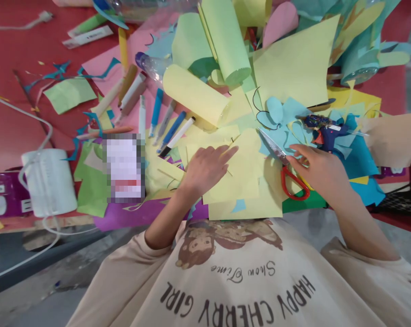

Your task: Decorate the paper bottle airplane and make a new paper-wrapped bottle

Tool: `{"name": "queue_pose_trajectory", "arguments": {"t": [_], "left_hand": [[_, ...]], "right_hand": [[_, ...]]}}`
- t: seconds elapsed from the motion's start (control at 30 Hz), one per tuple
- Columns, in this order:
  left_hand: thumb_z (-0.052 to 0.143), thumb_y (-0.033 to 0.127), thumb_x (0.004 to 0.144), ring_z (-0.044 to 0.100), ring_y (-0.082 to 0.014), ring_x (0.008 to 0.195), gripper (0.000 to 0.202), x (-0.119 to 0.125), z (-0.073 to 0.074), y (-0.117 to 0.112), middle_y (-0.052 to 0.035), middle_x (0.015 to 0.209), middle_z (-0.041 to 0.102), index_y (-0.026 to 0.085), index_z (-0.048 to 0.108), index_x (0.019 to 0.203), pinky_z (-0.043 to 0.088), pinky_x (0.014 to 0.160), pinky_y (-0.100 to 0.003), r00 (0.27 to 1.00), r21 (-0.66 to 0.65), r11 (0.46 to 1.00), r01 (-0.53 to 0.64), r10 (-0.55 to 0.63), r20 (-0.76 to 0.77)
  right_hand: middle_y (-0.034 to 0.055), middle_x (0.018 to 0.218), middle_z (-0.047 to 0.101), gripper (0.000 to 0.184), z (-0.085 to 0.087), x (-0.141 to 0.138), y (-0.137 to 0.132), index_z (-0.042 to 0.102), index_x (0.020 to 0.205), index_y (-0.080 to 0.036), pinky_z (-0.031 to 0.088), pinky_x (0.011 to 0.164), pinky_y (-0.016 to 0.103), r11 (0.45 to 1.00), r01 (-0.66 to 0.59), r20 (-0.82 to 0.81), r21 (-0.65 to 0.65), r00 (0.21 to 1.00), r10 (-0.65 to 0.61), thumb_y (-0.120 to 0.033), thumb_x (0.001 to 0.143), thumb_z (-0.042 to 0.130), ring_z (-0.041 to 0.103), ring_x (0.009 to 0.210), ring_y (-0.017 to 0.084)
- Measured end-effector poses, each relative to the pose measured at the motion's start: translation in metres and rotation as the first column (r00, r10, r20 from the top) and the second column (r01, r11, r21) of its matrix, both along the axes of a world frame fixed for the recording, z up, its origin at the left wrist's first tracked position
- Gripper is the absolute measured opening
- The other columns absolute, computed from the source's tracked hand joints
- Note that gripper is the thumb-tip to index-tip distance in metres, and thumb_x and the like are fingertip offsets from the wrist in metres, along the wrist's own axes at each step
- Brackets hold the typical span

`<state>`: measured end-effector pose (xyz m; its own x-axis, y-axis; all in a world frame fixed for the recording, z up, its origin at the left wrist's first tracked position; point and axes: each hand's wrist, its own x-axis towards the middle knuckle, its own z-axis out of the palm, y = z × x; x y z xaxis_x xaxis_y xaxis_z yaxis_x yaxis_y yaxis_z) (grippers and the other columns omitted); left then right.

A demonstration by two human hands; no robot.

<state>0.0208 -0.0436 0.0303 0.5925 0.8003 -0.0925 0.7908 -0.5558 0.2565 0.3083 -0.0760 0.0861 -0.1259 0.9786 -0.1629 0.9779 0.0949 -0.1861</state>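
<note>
My left hand (207,167) lies flat on a pale yellow paper sheet (242,186), fingers stretched toward its middle. My right hand (317,168) rests on red-handled scissors (287,175), fingers curled over the handles; the blade (272,144) points up-left across light blue paper cut-outs (280,113). A blue glue gun (328,131) lies just beyond my right hand.
Rolled yellow (195,95) and green (226,41) paper tubes lie behind the sheet. Several markers (168,127) sit to the left on pink paper. A white power adapter (49,181) with cable and a purple power strip (1,200) stand at the left edge. Paper scraps cover the red table (11,91).
</note>
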Motion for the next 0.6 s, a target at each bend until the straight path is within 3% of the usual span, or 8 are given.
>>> {"name": "queue_pose_trajectory", "arguments": {"t": [0.1,0.17,0.23,0.4,0.5,0.6], "left_hand": [[0.052,0.031,0.096,0.064,-0.0309,0.116,0.043,-0.002,0.003,0.007,-0.0112,0.144,0.060,0.025,0.058,0.138,0.050,0.098,-0.047,0.996,0.066,0.994,-0.084,0.081,0.044],[0.045,0.031,0.099,0.062,-0.0293,0.124,0.039,-0.004,0.002,0.015,-0.0123,0.143,0.060,0.021,0.061,0.133,0.048,0.106,-0.046,0.983,0.041,0.990,-0.136,0.129,0.133],[0.038,0.024,0.101,0.061,-0.0265,0.126,0.039,-0.003,0.001,0.025,-0.0128,0.137,0.065,0.017,0.061,0.132,0.047,0.109,-0.043,0.965,-0.011,0.985,-0.173,0.172,0.195],[0.037,0.017,0.098,0.061,-0.0240,0.125,0.042,0.000,-0.001,0.049,-0.0104,0.136,0.065,0.017,0.057,0.135,0.048,0.109,-0.040,0.928,-0.076,0.964,-0.254,0.265,0.262],[0.039,0.015,0.095,0.061,-0.0238,0.125,0.045,0.000,-0.003,0.064,-0.0073,0.137,0.065,0.021,0.055,0.136,0.050,0.108,-0.040,0.905,-0.063,0.956,-0.285,0.291,0.310],[0.045,0.013,0.091,0.062,-0.0263,0.122,0.046,0.000,-0.007,0.075,-0.0083,0.134,0.066,0.022,0.055,0.135,0.050,0.107,-0.044,0.900,-0.072,0.951,-0.300,0.307,0.310]], "right_hand": [[0.0137,0.113,0.075,0.036,-0.008,-0.012,0.029,0.068,0.122,-0.018,0.060,0.072,0.038,0.994,0.023,-0.409,-0.107,0.910,-0.065,-0.039,0.095,0.054,0.074,0.092,0.027],[0.0120,0.126,0.071,0.038,-0.019,-0.022,0.051,0.064,0.126,-0.022,0.062,0.078,0.039,0.987,0.047,-0.597,-0.155,0.791,-0.132,-0.039,0.093,0.058,0.072,0.103,0.027],[0.0106,0.133,0.066,0.035,-0.030,-0.033,0.074,0.062,0.125,-0.023,0.063,0.079,0.040,0.965,0.068,-0.728,-0.252,0.644,-0.236,-0.032,0.092,0.059,0.074,0.092,0.023],[0.0064,0.126,0.064,0.021,-0.034,-0.061,0.114,0.060,0.111,-0.021,0.062,0.068,0.031,0.876,0.148,-0.785,-0.459,0.394,-0.478,-0.015,0.093,0.051,0.069,0.068,0.010],[0.0041,0.116,0.063,0.013,-0.022,-0.069,0.123,0.058,0.100,-0.020,0.055,0.053,0.024,0.817,0.179,-0.759,-0.548,0.306,-0.575,-0.011,0.094,0.051,0.062,0.057,0.007],[0.0029,0.097,0.063,0.013,-0.015,-0.069,0.130,0.058,0.086,-0.019,0.044,0.042,0.022,0.780,0.179,-0.733,-0.600,0.267,-0.625,-0.009,0.093,0.053,0.055,0.051,0.007]]}}
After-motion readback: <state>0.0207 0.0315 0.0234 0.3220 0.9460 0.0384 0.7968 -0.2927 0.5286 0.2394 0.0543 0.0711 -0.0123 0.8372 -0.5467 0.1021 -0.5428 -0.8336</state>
